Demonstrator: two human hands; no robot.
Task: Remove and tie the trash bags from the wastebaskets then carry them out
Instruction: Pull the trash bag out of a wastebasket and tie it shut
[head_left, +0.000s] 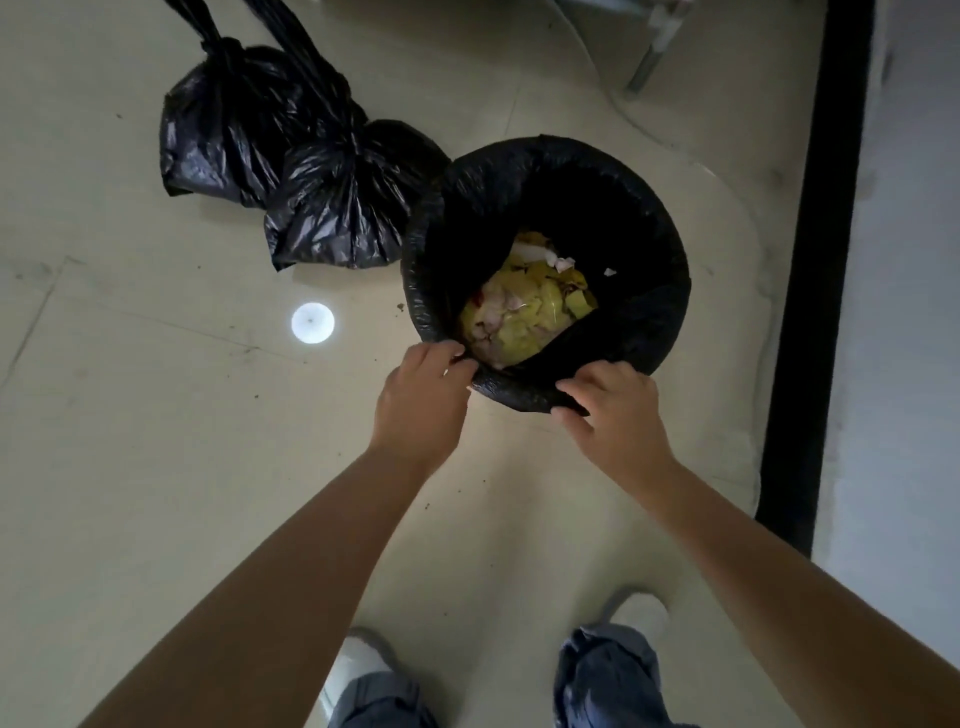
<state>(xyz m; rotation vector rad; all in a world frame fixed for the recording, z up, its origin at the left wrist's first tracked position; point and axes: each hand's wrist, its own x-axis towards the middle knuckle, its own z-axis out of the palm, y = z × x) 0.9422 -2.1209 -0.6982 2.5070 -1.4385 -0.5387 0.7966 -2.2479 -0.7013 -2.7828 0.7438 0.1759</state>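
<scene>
Head view, looking straight down: left hand and right hand both working at the near rim of a black trash bag lining a round wastebasket on the floor. Left fingers curling over the folded plastic at the rim, gripping it; right fingers pinching the rolled edge just beside. Yellow and pale rubbish lying low inside the bag.

Peeling the folded cuff up and off the rim all the way round before lifting would likely be the sound way: gathering the plastic evenly, keeping the mouth upward so nothing spills, and leaving enough slack above the rubbish for a knot.

Two tied bags sitting on the floor near the basket's far left side, the nearer one seeming to touch it.

Wastebasket itself almost wholly hidden under the liner; colour and depth not showing. Fingertips partly buried in plastic. Tops of the tied bags running out of view. Exact contents hard to make out.
</scene>
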